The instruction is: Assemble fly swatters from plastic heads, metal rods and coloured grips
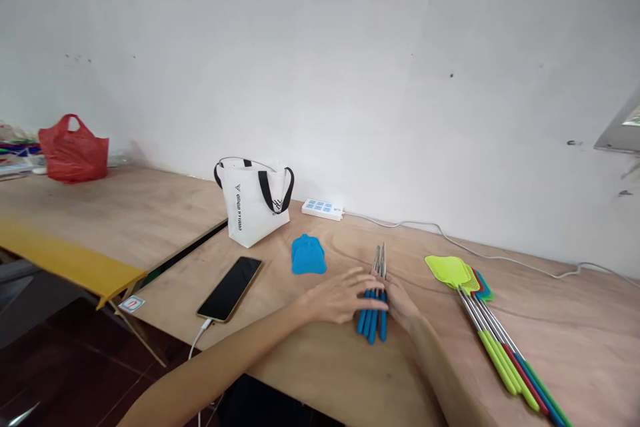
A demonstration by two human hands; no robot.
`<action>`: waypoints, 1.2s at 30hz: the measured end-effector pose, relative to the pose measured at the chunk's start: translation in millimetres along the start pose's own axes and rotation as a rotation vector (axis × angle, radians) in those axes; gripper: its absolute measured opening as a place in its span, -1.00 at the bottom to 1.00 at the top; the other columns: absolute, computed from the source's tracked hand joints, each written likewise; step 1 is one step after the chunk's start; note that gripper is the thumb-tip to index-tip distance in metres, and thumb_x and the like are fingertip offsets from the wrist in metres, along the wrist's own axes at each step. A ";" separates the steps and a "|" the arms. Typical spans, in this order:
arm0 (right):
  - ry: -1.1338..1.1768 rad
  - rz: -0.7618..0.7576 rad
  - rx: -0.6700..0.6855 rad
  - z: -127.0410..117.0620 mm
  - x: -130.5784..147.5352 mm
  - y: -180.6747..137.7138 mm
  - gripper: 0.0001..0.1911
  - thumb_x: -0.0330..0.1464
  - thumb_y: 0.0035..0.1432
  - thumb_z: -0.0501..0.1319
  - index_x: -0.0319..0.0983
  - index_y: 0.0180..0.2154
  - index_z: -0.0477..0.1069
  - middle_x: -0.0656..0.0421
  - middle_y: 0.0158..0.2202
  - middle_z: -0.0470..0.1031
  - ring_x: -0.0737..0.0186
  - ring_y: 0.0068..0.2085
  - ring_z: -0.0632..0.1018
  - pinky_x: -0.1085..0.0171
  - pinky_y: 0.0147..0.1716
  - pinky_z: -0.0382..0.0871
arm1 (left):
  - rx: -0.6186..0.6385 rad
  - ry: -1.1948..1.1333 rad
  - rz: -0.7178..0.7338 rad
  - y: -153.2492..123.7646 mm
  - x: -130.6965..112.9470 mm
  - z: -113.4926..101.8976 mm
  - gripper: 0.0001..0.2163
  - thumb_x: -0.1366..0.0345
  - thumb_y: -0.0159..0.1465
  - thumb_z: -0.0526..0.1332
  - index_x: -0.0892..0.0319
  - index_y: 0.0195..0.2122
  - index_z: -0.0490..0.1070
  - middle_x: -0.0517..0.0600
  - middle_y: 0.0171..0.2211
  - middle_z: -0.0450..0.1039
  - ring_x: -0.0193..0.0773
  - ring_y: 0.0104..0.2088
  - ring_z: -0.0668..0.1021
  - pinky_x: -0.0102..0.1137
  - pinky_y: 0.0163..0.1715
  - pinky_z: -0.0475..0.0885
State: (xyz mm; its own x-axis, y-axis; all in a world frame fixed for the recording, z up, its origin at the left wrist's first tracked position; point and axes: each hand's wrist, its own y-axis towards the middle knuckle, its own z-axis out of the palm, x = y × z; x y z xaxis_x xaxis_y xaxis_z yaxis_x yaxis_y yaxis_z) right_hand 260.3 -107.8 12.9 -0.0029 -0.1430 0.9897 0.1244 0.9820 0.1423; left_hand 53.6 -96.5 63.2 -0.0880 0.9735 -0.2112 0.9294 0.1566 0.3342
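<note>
A bundle of several fly swatter handles (pixel 371 328) with blue grips and thin metal rods lies on the wooden table, its rods pointing away from me. My left hand (pixel 336 297) reaches over it from the left, thumb and fingers laid across the blue grips. From the right side, my right hand (pixel 401 303) is closed against the same bundle, some of its fingers hidden behind the rods. Just beyond my left hand lies a small stack of blue fly swatter heads (pixel 308 257). Assembled fly swatters (pixel 500 340) in yellow-green, red, blue and green are piled to the right.
A black phone (pixel 231 288) on a white charging cable lies at left. Behind it stands a white tote bag (pixel 253 203) with black handles. A power strip (pixel 323 209) sits by the wall, its cord running right. A red plastic bag (pixel 75 153) rests on another table.
</note>
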 end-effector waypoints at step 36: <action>-1.178 -0.142 -0.110 15.6 -21.8 47.6 -0.51 -0.14 0.38 0.00 -0.21 0.21 0.31 -0.02 0.22 0.41 -0.05 0.22 0.40 0.04 0.19 0.19 | -0.134 0.262 -0.980 -60.3 170.8 -3.2 -0.31 -0.27 0.30 0.09 -0.02 0.36 0.19 0.13 0.45 -0.08 0.20 0.41 0.04 0.01 0.34 0.01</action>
State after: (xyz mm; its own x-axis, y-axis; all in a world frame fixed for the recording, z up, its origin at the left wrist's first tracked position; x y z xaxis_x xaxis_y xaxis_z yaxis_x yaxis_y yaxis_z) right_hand 250.8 -55.9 -1.7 -0.9257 0.0082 0.3783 0.1336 0.9425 0.3065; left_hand -18.6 60.9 10.0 -0.8783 0.4109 -0.2443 0.3605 0.9050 0.2260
